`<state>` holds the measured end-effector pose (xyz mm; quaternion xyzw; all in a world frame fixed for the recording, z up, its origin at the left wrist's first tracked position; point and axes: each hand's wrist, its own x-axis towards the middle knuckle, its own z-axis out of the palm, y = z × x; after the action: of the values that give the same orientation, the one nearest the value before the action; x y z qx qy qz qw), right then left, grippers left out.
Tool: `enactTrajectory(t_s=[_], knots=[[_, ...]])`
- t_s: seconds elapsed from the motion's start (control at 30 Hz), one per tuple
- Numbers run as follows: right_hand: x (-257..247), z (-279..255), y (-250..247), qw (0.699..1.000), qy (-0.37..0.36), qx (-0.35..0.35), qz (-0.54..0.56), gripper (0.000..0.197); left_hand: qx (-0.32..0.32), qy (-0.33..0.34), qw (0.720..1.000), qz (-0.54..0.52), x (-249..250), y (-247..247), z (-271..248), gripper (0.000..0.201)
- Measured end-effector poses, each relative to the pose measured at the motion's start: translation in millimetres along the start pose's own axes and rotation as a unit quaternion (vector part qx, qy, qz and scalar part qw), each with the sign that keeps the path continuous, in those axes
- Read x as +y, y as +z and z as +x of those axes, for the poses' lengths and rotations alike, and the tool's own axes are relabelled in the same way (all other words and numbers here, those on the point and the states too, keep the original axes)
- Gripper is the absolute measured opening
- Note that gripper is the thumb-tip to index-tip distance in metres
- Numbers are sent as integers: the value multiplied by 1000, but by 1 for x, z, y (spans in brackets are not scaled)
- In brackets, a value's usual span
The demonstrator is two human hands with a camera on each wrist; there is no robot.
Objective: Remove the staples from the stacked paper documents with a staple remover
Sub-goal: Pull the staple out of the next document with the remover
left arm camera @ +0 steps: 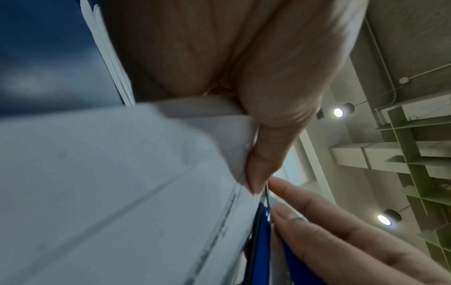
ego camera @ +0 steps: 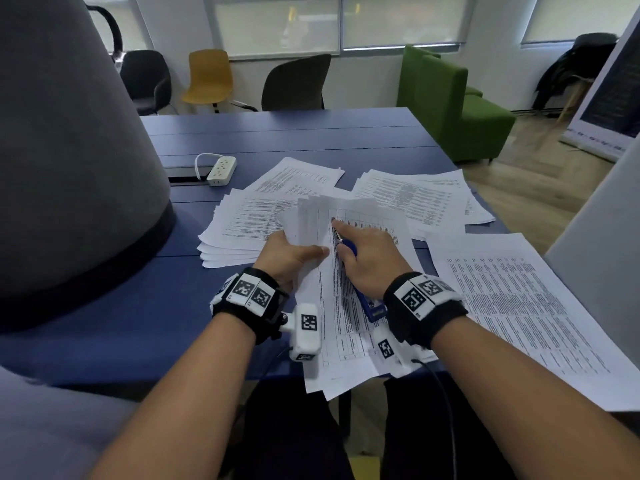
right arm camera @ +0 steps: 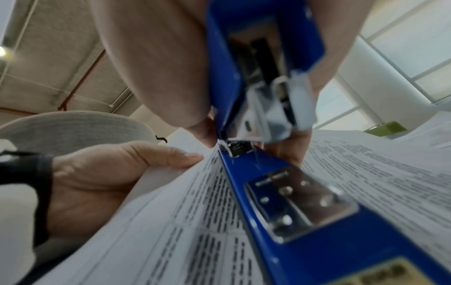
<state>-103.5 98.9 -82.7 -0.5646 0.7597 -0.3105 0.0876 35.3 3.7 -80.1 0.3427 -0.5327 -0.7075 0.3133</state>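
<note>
A stapled printed document (ego camera: 346, 327) lies at the near edge of the blue table (ego camera: 311, 133). My left hand (ego camera: 294, 254) pinches its top pages, thumb on top, and holds them folded back to the left. My right hand (ego camera: 367, 258) grips a long blue staple remover (ego camera: 372, 308) that lies along the page. The index finger is stretched along the tool, whose metal tip (ego camera: 334, 222) touches the sheet near the top. In the left wrist view the thumb (left arm camera: 263, 154) presses the paper (left arm camera: 122, 192). The right wrist view shows the tool (right arm camera: 305, 231) on the printed sheet (right arm camera: 183, 231).
More paper stacks lie around: left (ego camera: 239, 230), behind (ego camera: 301, 174), back right (ego camera: 415, 199), and near right (ego camera: 519, 306). A white power strip (ego camera: 221, 171) sits at the back left. A large grey padded form (ego camera: 69, 168) rises at the left.
</note>
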Motion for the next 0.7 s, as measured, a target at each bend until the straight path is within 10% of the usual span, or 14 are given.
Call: enactTrajectory(t_s=[0.5, 0.7], knots=[[17, -3, -7, 970, 36, -58, 233, 38, 21, -1, 996, -83, -18, -1, 4, 44], [14, -6, -9, 999, -42, -25, 18, 43, 32, -18, 997, -61, -16, -4, 8, 54]])
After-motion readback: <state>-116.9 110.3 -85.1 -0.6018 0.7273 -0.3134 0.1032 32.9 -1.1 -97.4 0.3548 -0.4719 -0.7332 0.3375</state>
